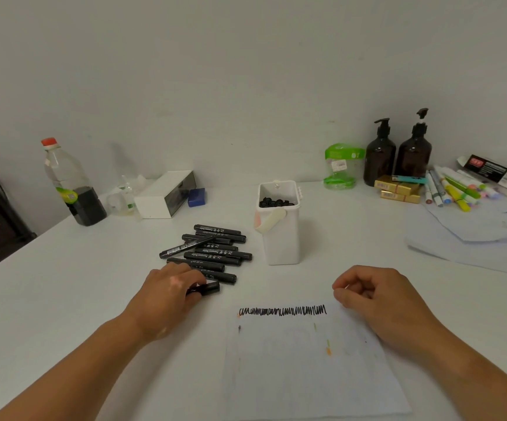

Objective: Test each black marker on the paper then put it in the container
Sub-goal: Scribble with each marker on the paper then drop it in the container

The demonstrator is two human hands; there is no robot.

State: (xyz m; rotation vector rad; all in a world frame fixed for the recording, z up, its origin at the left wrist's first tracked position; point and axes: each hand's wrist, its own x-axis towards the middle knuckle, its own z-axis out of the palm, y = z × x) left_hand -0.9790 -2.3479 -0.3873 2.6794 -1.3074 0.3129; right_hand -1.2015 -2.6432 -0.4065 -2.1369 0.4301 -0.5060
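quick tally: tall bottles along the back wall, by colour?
Brown pump bottles: 2
Clear bottle with red cap: 1
Total: 3

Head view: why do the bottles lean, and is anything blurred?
Head view: the wide-angle lens bends the edges, so the water bottle and pump bottles lean outward; light soft, shadows faint; left hand and its marker slightly smeared.
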